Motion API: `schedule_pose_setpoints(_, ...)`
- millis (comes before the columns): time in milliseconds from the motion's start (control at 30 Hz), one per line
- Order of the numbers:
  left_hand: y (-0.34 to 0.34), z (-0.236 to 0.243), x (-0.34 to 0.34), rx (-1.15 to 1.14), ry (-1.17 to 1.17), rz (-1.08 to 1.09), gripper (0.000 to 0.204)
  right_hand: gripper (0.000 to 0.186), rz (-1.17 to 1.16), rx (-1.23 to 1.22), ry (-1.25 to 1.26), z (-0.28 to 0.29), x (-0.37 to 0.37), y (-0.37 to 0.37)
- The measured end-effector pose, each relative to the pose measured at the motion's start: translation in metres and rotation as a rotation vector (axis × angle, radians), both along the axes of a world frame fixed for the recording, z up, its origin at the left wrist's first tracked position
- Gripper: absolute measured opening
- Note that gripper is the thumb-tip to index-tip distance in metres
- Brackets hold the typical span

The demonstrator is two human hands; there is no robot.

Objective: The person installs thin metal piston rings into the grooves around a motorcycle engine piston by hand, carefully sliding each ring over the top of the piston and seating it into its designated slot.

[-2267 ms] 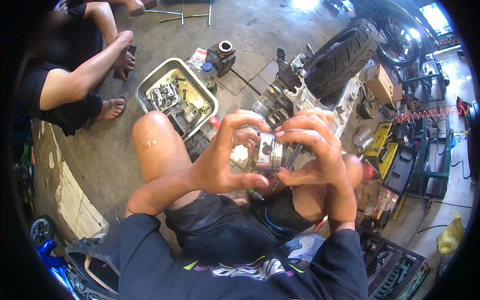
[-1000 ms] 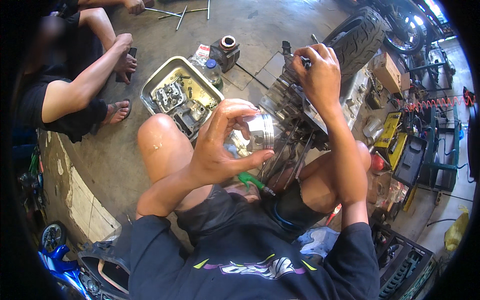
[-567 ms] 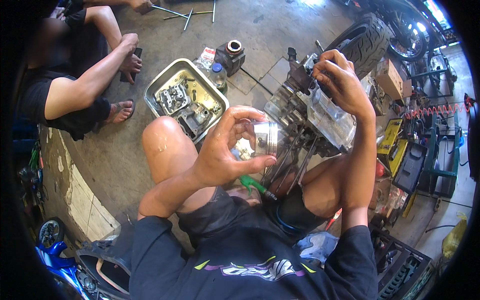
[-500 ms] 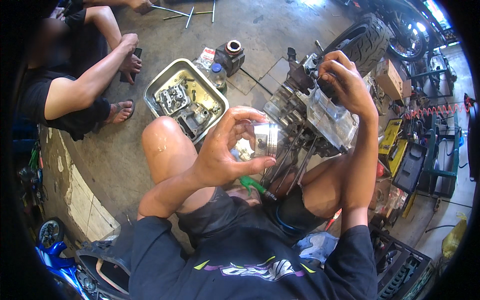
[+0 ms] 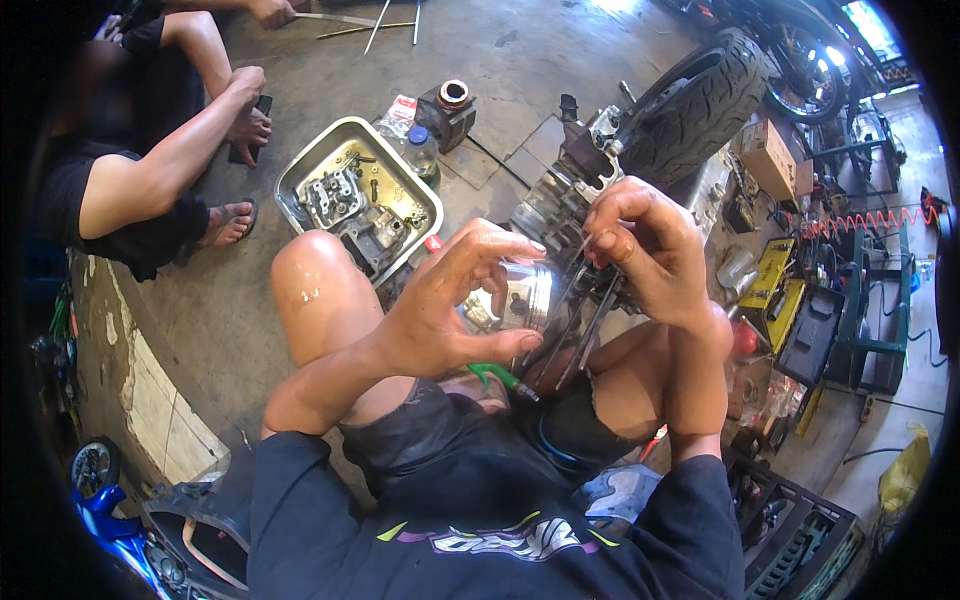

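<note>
My left hand (image 5: 440, 300) grips a shiny silver piston (image 5: 527, 297) between thumb and fingers, its ring grooves facing right. To the right of it, my right hand (image 5: 650, 250) is pinched closed at thumb and forefinger, with a small thin thing between the tips that I cannot make out. Beyond and below both hands stands a partly stripped motorcycle engine (image 5: 545, 205), long studs (image 5: 598, 325) pointing toward me. A green air blow gun (image 5: 492, 374) lies between my thighs under the piston.
A cream tray (image 5: 432, 212) of metal parts sits left of the engine, with a blue-capped bottle (image 5: 420, 150) and a cylinder block (image 5: 447, 112) beside it. A person (image 5: 150, 160) sits at far left. A tyre (image 5: 700, 105), cardboard box (image 5: 770, 155) and yellow toolbox (image 5: 775, 285) are at right.
My right hand has come down from over the engine toward the piston. My left hand still holds the piston, slightly lower and to the left in view.
</note>
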State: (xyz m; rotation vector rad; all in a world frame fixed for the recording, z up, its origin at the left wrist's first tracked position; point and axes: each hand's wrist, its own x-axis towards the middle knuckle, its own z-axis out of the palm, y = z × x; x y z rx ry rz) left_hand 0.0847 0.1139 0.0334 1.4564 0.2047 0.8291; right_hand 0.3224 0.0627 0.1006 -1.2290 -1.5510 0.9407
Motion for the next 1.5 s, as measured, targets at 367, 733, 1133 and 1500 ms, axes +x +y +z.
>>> schedule_pose_setpoints(367, -0.005, 0.015, -0.005, -0.437, -0.013, -0.204, 0.066, 0.019, -0.047, -0.435, 0.463, 0.015, -0.017, -0.004)
schedule_pose_setpoints(733, -0.006, 0.018, -0.01, -0.527, 0.001, -0.289, 0.064, 0.016, -0.053, -0.428, 0.48, 0.023, -0.018, -0.009)
schedule_pose_setpoints(1133, -0.001, 0.006, -0.007, -0.489, -0.088, -0.415, 0.059, 0.016, -0.036, -0.449, 0.449, 0.026, -0.015, -0.016)
schedule_pose_setpoints(1500, -0.005, 0.012, -0.003, -0.589, -0.016, -0.396, 0.067, 0.01, -0.005, -0.017, -0.068, 0.023, -0.006, -0.016)
